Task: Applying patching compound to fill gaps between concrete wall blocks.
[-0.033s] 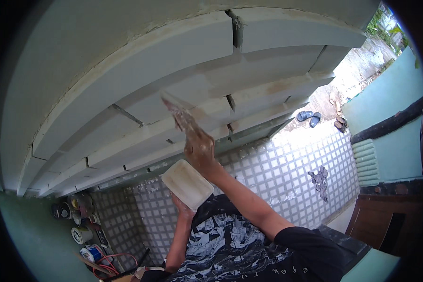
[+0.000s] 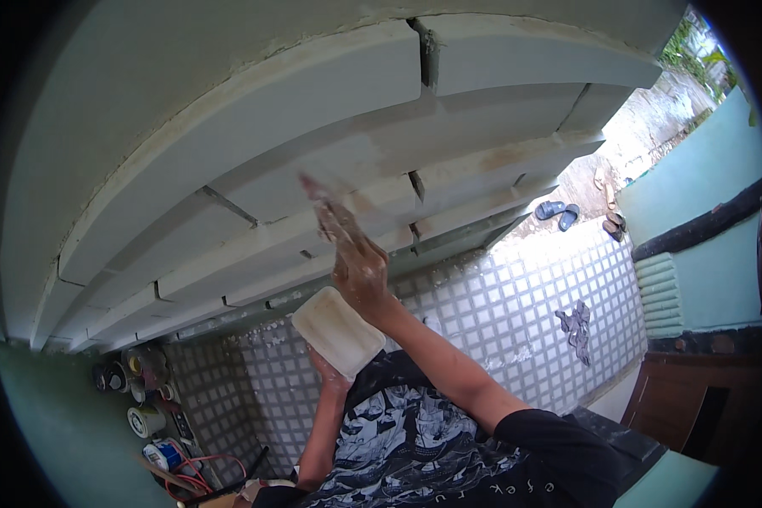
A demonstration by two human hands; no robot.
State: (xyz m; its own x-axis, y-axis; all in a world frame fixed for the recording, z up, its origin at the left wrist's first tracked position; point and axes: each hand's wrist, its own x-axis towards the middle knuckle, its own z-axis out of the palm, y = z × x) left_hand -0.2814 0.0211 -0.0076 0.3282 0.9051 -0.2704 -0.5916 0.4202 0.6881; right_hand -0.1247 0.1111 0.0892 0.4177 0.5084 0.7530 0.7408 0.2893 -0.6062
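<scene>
Slightly shifted, the right hand (image 2: 361, 267) blurs at its far end; whether it grips anything, I cannot tell. Just below, the left hand (image 2: 328, 369) clasps a pale tub (image 2: 339, 330), fingers mostly hidden. Beyond, dim containers (image 2: 146, 422) overlap.

Looks down from head height through a wide fisheye, close above the shirt (image 2: 415, 432), facing left hand (image 2: 326, 371), right hand (image 2: 361, 264), pale ledges (image 2: 330, 85) and tiled floor (image 2: 499, 317).
</scene>
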